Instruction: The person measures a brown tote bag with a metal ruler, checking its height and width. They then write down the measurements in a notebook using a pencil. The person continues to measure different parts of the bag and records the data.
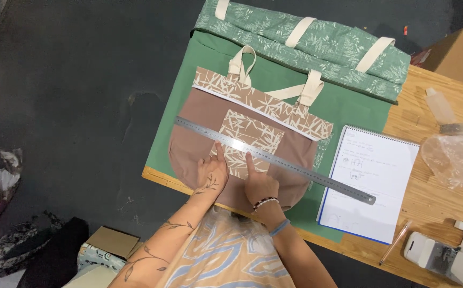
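Note:
A brown round-bottomed bag (pixel 199 114) with a leaf-patterned top band, cream handles and a patterned front pocket (pixel 255 130) lies flat on a green cloth (pixel 349 109). A long metal ruler (pixel 317 176) lies diagonally across the bag and pocket. My left hand (pixel 211 170) rests on the bag, its index finger pressing the ruler's lower edge. My right hand (pixel 259 184) lies beside it, its index finger pointing at the ruler over the pocket. Neither hand grips anything.
A green leaf-print bag (pixel 338 45) with cream straps lies behind. An open spiral notebook (pixel 375 186), a pen (pixel 394 242), a clear plastic bag (pixel 455 157), a small bottle (pixel 438 105), a cardboard box (pixel 458 53) and a white sewing machine (pixel 445 256) sit on the wooden table (pixel 439 197). Bags and boxes lie on the dark floor.

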